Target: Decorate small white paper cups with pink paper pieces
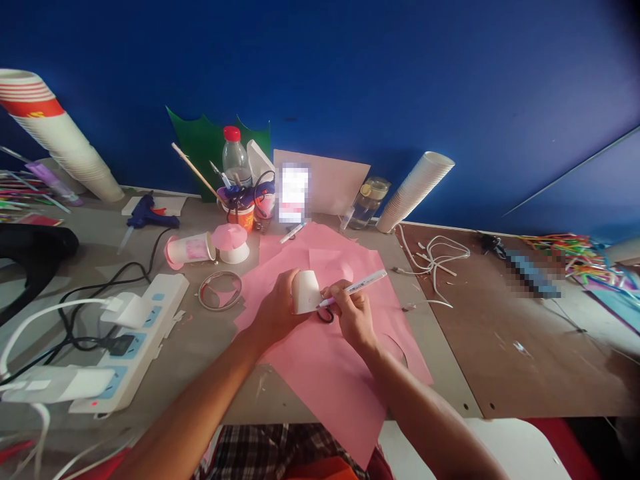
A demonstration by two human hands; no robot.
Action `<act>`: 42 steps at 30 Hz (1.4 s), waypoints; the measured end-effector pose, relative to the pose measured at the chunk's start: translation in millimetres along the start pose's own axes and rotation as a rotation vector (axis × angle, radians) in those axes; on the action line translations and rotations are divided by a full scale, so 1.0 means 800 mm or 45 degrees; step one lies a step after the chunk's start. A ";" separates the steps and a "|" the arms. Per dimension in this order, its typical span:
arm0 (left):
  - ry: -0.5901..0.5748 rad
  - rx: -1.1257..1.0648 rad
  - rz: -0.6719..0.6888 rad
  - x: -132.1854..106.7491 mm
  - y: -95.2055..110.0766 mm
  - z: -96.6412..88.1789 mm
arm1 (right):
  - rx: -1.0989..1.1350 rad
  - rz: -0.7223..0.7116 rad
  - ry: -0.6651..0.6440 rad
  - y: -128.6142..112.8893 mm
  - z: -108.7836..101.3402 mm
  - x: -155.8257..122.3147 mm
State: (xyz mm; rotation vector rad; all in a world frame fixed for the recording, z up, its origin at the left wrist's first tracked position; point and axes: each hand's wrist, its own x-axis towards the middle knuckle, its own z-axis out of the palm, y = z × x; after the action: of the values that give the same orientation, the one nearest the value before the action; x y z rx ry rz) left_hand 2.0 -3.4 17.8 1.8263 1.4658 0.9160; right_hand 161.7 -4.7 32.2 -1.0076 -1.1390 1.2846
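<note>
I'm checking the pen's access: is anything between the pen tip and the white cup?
Nothing visible does. The right hand holds the white marker pen with its tip at the white paper cup, which the left hand grips on the pink paper sheet.

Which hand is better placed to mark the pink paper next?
Right, likely: the right hand grips the pen, its tip beside the cup, while the left hand holds that cup on the pink paper.
</note>
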 end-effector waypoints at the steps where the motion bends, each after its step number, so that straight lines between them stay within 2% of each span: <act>1: 0.000 -0.002 -0.009 0.000 0.001 0.000 | -0.026 -0.013 -0.001 0.000 0.000 0.000; 12: 0.016 0.019 0.009 -0.001 -0.003 0.002 | -0.130 -0.047 -0.028 0.001 0.002 -0.004; 18: -0.007 0.012 0.002 0.000 -0.003 0.001 | -0.052 0.009 0.183 0.000 0.001 0.001; 22: -0.018 0.006 -0.007 0.000 -0.004 0.001 | -0.002 0.007 0.071 0.000 0.000 0.001; 27: 0.010 0.014 0.019 0.000 -0.008 0.004 | -0.159 -0.053 -0.012 -0.002 0.001 -0.004; 31: -0.004 0.018 -0.001 -0.001 -0.008 0.004 | -0.218 -0.055 0.060 -0.003 0.001 -0.003; 34: -0.008 0.016 -0.005 -0.002 -0.006 0.003 | -0.134 -0.006 0.122 -0.003 0.000 -0.001; 37: 0.002 0.029 -0.010 -0.002 -0.005 0.002 | -0.075 0.002 0.063 -0.002 0.000 -0.001; 40: 0.000 0.031 -0.001 -0.001 -0.006 0.002 | -0.149 -0.027 0.016 -0.002 0.000 -0.003; 42: -0.002 0.026 0.006 0.000 -0.007 0.002 | -0.200 -0.042 0.041 -0.002 0.001 -0.003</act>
State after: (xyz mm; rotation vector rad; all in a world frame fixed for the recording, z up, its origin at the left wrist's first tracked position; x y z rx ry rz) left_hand 0.4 -2.7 12.1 1.8452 1.4758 0.9049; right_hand 161.5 -7.0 33.9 -1.1165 -1.2417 1.1627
